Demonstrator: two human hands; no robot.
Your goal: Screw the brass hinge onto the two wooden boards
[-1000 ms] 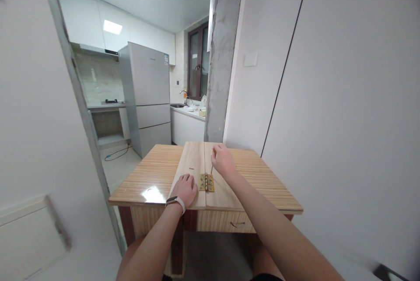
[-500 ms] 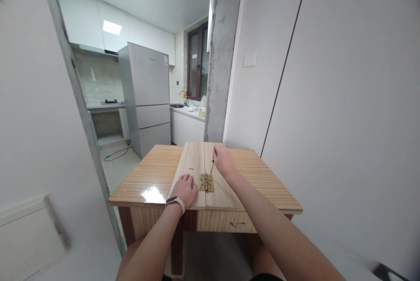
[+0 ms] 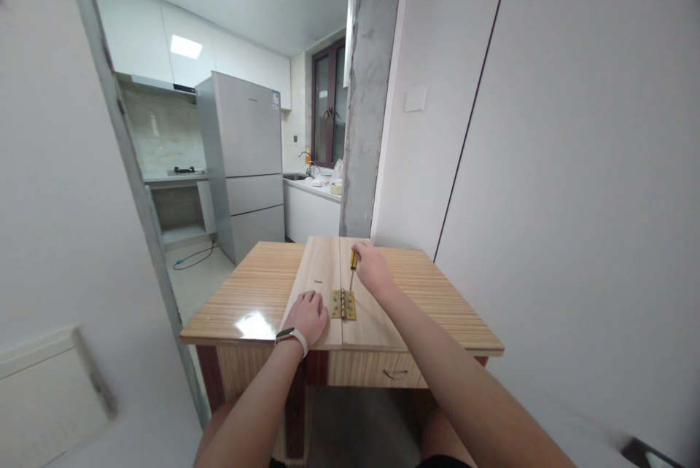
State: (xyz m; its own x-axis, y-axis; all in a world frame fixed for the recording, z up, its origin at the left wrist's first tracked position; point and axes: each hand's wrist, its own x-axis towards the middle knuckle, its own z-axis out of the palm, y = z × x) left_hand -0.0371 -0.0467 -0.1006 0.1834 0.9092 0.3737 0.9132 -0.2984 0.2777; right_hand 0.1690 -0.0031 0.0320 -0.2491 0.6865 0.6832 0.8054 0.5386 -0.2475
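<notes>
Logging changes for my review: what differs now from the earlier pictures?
The right hand has shifted its fingers on the screwdriver, exposing more of the yellow handle; nothing newly grasped or released. Unchanged: the left hand on the left board, the hinge across the seam.

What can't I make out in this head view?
Head view: screwdriver tip, too small to tell whether it touches the hinge.
Head view: some of its handle, hidden by the right hand.
Head view: palm of the left hand, hidden by its back.
Head view: dark object, lower right, cut off by the bottom edge.
</notes>
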